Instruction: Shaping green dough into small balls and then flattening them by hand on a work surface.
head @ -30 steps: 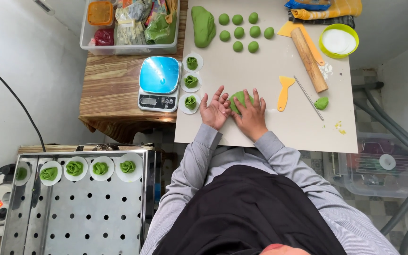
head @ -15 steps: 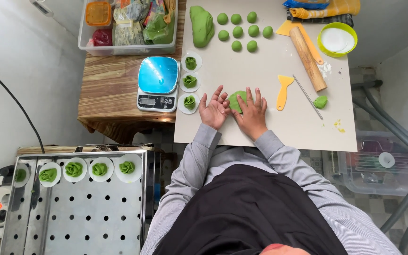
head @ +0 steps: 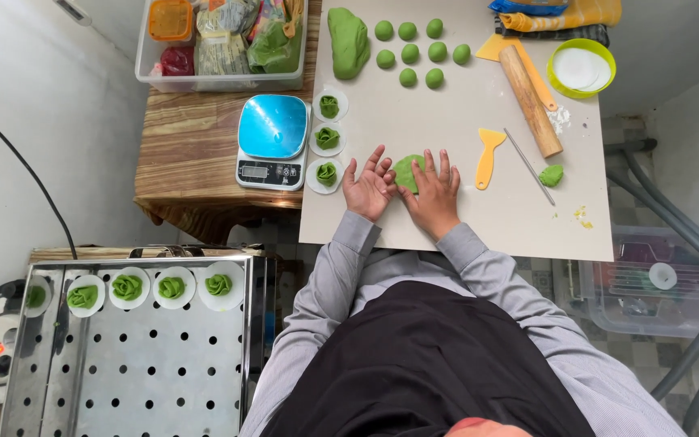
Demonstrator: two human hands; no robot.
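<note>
Two hands, left hand [head: 370, 188] and right hand [head: 433, 194], fingers spread, still press flat on green dough [head: 405, 171] on the board [head: 463, 210], barely moved.

Home kitchen corner: kitchen scale [head: 272, 140], rolling pin [head: 531, 100], perforated steamer tray [head: 131, 364], dough balls [head: 414, 53].

A flat green dough piece [head: 406, 171] lay on the pale board [head: 463, 218], near its front edge. It was pressed thin, roughly round. The left hand [head: 368, 189] and right hand [head: 434, 194] rested on it from either side, fingers spread, covering its lower part.
</note>
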